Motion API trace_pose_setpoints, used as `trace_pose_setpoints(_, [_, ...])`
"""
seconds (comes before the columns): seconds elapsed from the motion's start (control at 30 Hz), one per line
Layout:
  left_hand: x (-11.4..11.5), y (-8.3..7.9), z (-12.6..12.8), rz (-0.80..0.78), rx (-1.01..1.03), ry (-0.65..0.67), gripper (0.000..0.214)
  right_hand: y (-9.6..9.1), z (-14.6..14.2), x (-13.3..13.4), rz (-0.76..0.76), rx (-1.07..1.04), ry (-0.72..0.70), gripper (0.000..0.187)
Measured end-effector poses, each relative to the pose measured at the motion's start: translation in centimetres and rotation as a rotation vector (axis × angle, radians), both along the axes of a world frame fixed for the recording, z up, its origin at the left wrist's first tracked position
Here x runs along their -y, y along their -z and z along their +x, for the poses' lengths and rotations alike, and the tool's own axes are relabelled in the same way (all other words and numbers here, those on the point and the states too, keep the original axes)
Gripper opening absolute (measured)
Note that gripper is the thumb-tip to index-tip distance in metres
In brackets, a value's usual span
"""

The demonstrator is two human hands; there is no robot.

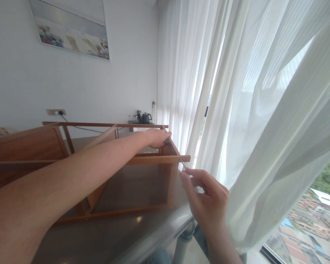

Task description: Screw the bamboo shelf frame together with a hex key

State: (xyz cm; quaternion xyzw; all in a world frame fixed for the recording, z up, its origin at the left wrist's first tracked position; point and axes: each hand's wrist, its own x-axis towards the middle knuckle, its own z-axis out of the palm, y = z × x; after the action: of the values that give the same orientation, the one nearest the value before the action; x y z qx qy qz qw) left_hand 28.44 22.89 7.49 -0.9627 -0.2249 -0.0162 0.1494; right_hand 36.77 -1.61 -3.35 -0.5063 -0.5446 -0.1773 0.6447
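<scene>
A brown wooden frame (156,160), like a small shelf or drawer unit, lies tipped on a dark table (121,234). My left hand (155,138) reaches across and grips the frame's far top corner, fingers wrapped over the rail. My right hand (206,201) is closed in a pinch on a thin metal tool (183,164), perhaps a hex key. The tool's tip touches the end of the frame's near rail.
White sheer curtains (236,110) hang close on the right, brushing my right wrist. A window at the lower right looks over buildings. A kettle (146,117) stands on a small table by the far wall. A picture (71,29) hangs on that wall.
</scene>
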Motion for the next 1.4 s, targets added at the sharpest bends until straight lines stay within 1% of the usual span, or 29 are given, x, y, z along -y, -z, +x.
trace_pose_setpoints(0.4, [0.15, -0.09, -0.02, -0.005, 0.000, 0.005, 0.030, -0.21, -0.17, -0.10, 0.007, 0.020, 0.029, 0.004])
trace_pose_setpoints(0.7, [0.34, -0.09, -0.03, -0.015, 0.012, -0.008, 0.033, -0.47, -0.36, -0.14, 0.024, 0.050, 0.047, 0.002])
trace_pose_setpoints(1.03, [0.35, -0.12, -0.07, -0.024, 0.020, -0.001, 0.034, -0.74, -0.59, -0.19, 0.025, 0.048, 0.046, 0.004])
trace_pose_setpoints(1.4, [0.38, -0.14, -0.01, -0.010, 0.010, -0.008, 0.032, -0.70, -0.68, -0.21, 0.014, 0.026, 0.048, 0.011])
